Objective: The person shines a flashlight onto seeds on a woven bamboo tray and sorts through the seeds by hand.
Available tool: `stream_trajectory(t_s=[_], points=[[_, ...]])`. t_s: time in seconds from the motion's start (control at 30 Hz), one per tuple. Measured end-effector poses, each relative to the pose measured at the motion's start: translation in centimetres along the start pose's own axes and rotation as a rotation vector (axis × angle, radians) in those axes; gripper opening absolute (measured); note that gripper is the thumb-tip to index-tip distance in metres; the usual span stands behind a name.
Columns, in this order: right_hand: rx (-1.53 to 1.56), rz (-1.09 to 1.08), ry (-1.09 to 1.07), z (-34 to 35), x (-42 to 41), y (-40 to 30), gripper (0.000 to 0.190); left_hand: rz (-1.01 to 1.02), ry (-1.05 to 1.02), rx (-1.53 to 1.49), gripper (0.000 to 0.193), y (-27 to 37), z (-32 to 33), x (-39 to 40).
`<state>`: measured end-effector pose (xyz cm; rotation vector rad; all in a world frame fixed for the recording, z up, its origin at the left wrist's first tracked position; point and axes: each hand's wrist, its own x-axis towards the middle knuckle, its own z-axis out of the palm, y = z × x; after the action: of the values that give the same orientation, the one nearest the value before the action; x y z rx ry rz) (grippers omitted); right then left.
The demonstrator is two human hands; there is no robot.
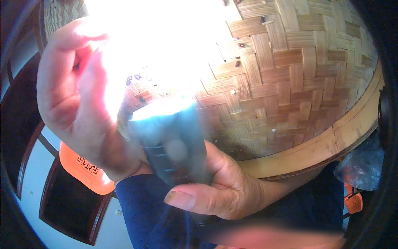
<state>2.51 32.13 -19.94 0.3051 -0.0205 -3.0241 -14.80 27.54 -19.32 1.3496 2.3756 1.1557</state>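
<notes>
My right hand (pixel 217 190) is closed around a dark cylindrical flashlight (pixel 174 146), its thumb across the near end. The lit head points towards the top of the view, and its glare whites out much of the upper left. Curled fingers of my left hand (pixel 71 90) are raised beside the beam; glare hides the fingertips and anything between them. Beyond both hands lies a round woven bamboo tray (pixel 286 71) with a thick bamboo rim (pixel 311 149). Small dark bits (pixel 238 63) and a few pale grains (pixel 233 91) are scattered on its weave.
Part of another woven surface (pixel 65 12) shows at the upper left. An orange plastic piece (pixel 87 177) is at the lower left, and more orange plastic (pixel 353 202) is at the right below a clear plastic bag (pixel 360 168). Dark blue clothing (pixel 155 211) lies below my hands.
</notes>
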Motion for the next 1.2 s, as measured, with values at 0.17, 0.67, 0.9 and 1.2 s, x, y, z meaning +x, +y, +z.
stream_trajectory(t_s=[0.17,0.67,0.9,1.2], points=[[-0.036,-0.047,0.025,0.1,0.1,-0.6,0.052,0.156,-0.079,0.179,0.021,0.2,1.8,0.4],[0.055,-0.097,0.033,-0.6,0.4,-0.9,0.049,0.447,-0.246,0.188,0.028,-0.8,3.1,1.3],[0.215,-0.055,0.041,0.3,1.0,0.7,0.053,0.563,-0.429,0.556,0.038,-1.2,-1.3,1.7],[0.197,-0.19,0.042,0.0,0.8,-0.8,0.054,0.422,-0.306,0.703,0.034,4.9,3.8,2.3]])
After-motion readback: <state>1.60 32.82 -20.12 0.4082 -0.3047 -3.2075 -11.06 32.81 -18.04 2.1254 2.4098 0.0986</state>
